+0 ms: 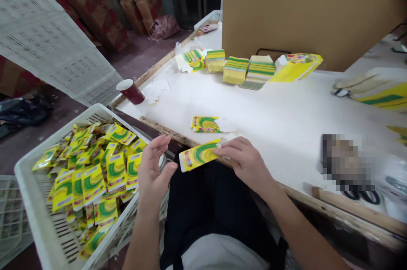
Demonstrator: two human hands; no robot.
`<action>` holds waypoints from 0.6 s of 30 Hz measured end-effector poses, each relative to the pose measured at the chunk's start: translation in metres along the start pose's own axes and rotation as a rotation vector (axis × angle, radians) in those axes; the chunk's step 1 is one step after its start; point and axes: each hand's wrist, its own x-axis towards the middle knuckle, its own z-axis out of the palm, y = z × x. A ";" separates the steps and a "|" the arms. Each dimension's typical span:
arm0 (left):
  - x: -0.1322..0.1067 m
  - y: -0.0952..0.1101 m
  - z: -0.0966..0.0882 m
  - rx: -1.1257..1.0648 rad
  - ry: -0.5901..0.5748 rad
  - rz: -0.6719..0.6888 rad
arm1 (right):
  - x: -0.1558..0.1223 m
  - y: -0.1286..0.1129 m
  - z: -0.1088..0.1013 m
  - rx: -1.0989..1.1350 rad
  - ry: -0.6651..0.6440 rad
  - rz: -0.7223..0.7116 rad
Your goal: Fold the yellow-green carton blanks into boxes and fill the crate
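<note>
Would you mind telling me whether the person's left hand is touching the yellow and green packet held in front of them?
Touching. In the head view the left hand has its thumb tip against the near end of the packet, whose far end the right hand pinches.

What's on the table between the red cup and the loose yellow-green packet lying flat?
Head view: only bare white tabletop between red cup and flat packet; torn white paper lies beside the cup.

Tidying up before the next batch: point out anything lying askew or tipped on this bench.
The dark red cup lies tipped on its side at the white table's left corner. The far right yellow carton stack has toppled sideways.
</note>
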 end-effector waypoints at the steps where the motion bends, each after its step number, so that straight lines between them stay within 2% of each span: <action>1: 0.000 0.007 -0.003 0.142 -0.097 0.017 | 0.000 -0.005 -0.003 -0.038 -0.056 -0.068; 3: -0.004 0.018 -0.002 0.371 -0.351 -0.031 | -0.002 -0.017 -0.004 -0.044 -0.175 -0.183; 5: -0.010 0.023 0.007 0.406 -0.572 -0.136 | -0.006 -0.028 -0.002 -0.019 -0.211 -0.239; 6: -0.014 0.023 0.012 0.365 -0.631 -0.185 | -0.009 -0.032 0.000 -0.011 -0.183 -0.227; 8: -0.023 0.022 0.023 0.266 -0.614 -0.253 | -0.017 -0.037 0.003 -0.012 -0.050 -0.137; 10: -0.031 0.020 0.032 0.195 -0.481 -0.268 | -0.026 -0.039 0.005 0.007 0.110 -0.021; 12: -0.038 0.020 0.038 0.121 -0.397 -0.265 | -0.034 -0.042 0.007 0.078 0.246 0.091; 15: -0.045 0.021 0.044 0.029 -0.367 -0.213 | -0.043 -0.043 0.009 0.334 0.309 0.275; 18: -0.051 0.020 0.046 0.069 -0.361 -0.133 | -0.041 -0.037 0.011 0.610 0.346 0.455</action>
